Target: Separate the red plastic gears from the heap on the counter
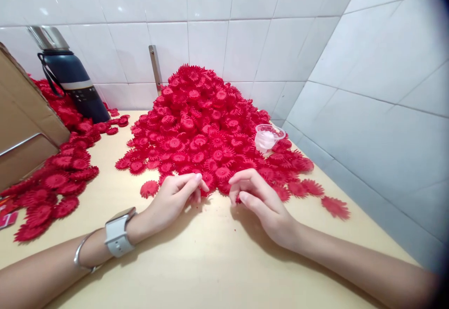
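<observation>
A tall heap of red fringed flower-like discs (196,126) rises on the table against the tiled wall. At its front edge is my left hand (178,196), its fingers curled under and thumb laid along the index finger. Anything in that hand is hidden. My right hand (261,201) lies a little to the right, fingers bent toward the thumb. A small red bit (238,199) shows at its thumb tip; whether the hand grips it or it lies behind, I cannot tell. One loose red disc (149,188) lies beside my left hand.
A clear plastic cup (268,138) sits on the heap's right side. At the left stand a dark blue bottle (75,79) and a cardboard box (26,121), with more red discs (56,182) around them. Tiled walls (379,112) bound the table (210,271) behind and right.
</observation>
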Motion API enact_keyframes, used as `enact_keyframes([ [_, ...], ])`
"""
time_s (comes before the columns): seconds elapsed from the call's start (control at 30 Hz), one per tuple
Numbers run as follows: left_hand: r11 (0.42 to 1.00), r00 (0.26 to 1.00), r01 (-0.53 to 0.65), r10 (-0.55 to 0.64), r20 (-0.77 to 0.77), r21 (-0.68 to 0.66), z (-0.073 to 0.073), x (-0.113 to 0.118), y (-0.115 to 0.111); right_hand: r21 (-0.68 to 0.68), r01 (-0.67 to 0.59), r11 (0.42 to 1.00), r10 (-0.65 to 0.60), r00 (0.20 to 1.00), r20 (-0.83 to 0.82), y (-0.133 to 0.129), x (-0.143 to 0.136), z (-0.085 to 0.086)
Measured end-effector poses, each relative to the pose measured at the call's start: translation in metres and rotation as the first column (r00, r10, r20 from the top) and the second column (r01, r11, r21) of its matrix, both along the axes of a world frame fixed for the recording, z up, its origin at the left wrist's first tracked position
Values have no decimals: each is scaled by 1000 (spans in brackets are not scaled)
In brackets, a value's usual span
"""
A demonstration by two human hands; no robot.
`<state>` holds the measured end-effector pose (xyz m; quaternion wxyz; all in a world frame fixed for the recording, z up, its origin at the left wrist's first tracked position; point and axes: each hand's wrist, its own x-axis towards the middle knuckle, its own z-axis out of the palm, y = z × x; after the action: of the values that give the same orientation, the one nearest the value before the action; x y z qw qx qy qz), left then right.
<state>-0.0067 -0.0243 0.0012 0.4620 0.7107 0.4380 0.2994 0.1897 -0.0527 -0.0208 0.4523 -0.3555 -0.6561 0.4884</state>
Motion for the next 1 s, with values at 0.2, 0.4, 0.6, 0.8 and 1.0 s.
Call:
enact_keyframes([
  [0.2,1000,1000,7,-7,-17,-19,3,3,1,26,-30,999,26,993,117,2,-1,2],
  [0.4,999,999,32,-32,-7,-29,4,4,0,-18,4,1000,-2,994,112,3,-4,2],
  [0.6,999,1000,21,-21,-10,-28,6,5,-1,-2,-16,1000,17,993,113,1,-4,4],
  [0.8,1000,1000,3,-3,3,-21,2,3,0,-57,-51,997,51,999,2,0,-7,4],
  [1.0,1000,1000,-18,18,-1,-19,-1,2,0,-98,-23,995,22,1000,-10,0,-8,6],
])
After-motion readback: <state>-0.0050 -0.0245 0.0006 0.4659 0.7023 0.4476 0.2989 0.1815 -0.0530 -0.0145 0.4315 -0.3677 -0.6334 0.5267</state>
